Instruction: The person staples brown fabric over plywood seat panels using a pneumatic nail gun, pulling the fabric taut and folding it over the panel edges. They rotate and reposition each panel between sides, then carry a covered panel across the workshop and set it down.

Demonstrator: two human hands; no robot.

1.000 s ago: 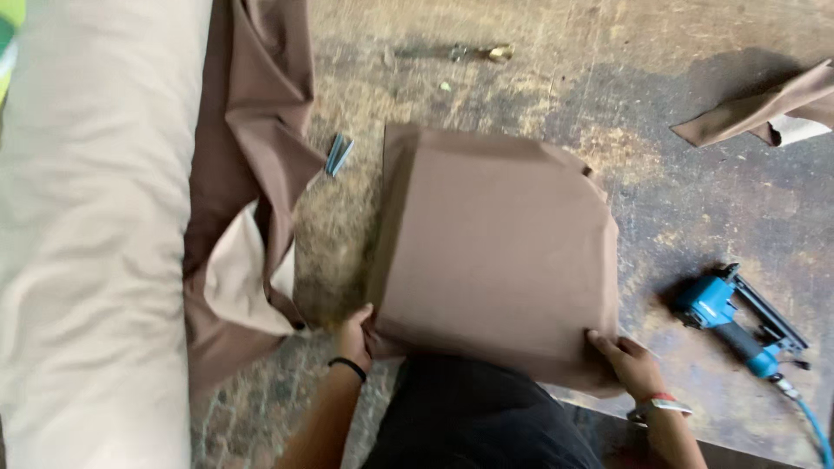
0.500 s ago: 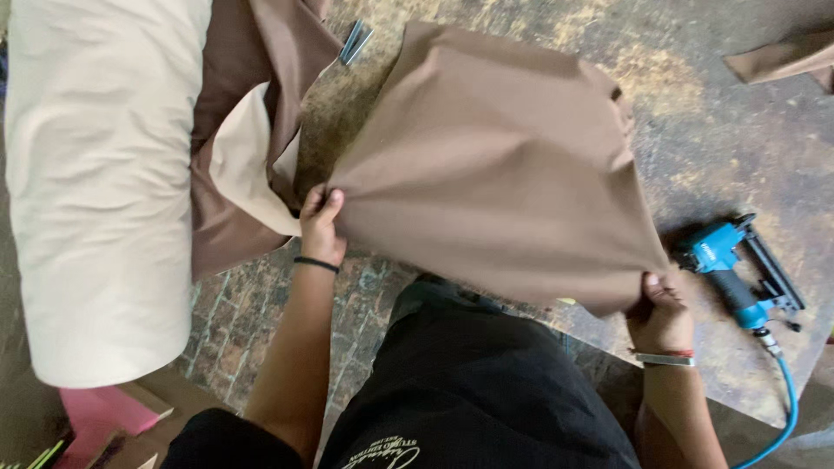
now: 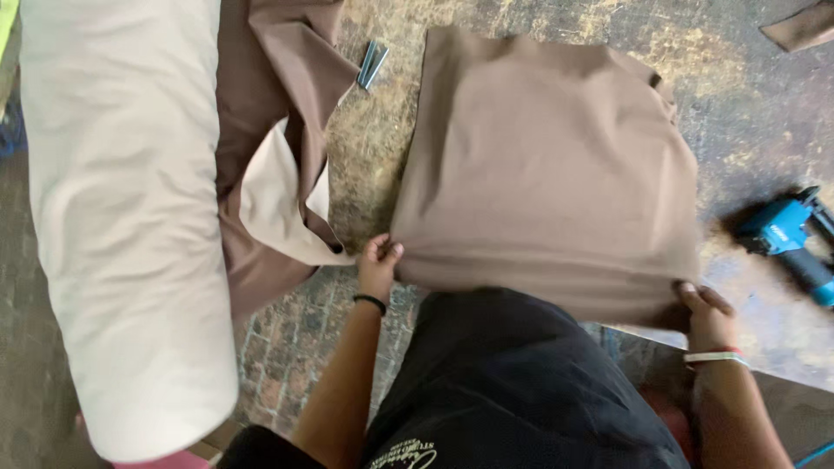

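A brown fabric-covered square cushion panel (image 3: 547, 165) lies on the worn worktable (image 3: 373, 148) in front of me. My left hand (image 3: 379, 263) grips its near left corner, fingers curled under the edge. At the near right corner, my right hand (image 3: 708, 314) holds the fabric edge. A black band sits on my left wrist and a pale band on my right wrist. The panel's near edge is blurred.
A large roll of cream fabric (image 3: 122, 217) lies along the left. Loose brown cloth with a pale lining (image 3: 278, 174) is bunched beside it. A strip of staples (image 3: 372, 63) lies near the top. A blue pneumatic stapler (image 3: 786, 239) rests at the right edge. A brown scrap (image 3: 804, 26) sits top right.
The panel was lifted and tilted half a second ago; now it lies flatter on the table. My hands keep hold of its two near corners, and the view has shifted slightly.
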